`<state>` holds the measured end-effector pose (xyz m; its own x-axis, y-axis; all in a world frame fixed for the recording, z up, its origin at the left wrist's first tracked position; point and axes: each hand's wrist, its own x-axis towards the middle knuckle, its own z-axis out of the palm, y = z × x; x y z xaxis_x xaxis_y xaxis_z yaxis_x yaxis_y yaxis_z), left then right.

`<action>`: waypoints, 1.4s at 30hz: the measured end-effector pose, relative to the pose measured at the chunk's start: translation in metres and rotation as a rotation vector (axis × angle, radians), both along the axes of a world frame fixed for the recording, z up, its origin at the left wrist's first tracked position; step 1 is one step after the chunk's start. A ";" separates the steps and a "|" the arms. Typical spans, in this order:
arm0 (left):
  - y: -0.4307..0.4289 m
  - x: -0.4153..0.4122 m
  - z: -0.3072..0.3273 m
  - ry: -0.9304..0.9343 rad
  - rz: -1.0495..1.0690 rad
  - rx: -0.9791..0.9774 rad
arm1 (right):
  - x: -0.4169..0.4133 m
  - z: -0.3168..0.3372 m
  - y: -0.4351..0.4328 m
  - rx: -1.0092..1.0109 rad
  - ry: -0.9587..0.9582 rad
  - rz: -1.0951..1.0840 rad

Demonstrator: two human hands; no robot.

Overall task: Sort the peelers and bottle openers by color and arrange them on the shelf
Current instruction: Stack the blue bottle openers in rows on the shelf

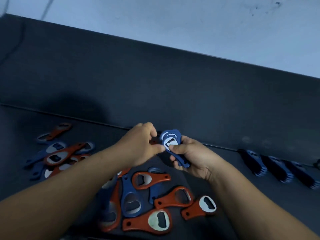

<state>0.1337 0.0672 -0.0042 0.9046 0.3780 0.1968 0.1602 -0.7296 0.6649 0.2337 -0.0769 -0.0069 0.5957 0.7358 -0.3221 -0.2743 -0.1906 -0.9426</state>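
My right hand (192,158) grips a small stack of blue bottle openers (170,142), heads up, above the dark shelf (190,104). My left hand (143,144) is beside it with fingers curled, its thumb and fingertip touching the front opener of that stack. A mixed pile of red and blue bottle openers (149,200) lies loose below my hands. A second mixed pile (57,155) lies at the left. Rows of blue openers (277,167) stand on edge at the right, against the shelf's back wall.
The shelf's dark back panel (155,75) rises behind the hands, with a pale wall (190,23) above it. A seam (69,116) runs across where the shelf floor meets the panel.
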 end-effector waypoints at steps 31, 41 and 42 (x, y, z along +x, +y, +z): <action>-0.007 0.015 -0.023 0.516 -0.116 0.306 | 0.037 -0.008 -0.059 -0.078 -0.072 -0.023; -0.039 0.054 -0.005 0.078 -0.231 -0.412 | 0.048 -0.009 -0.072 -0.013 -0.016 0.001; -0.043 0.058 -0.003 0.079 -0.205 -0.401 | 0.048 -0.007 -0.074 -0.001 0.038 0.018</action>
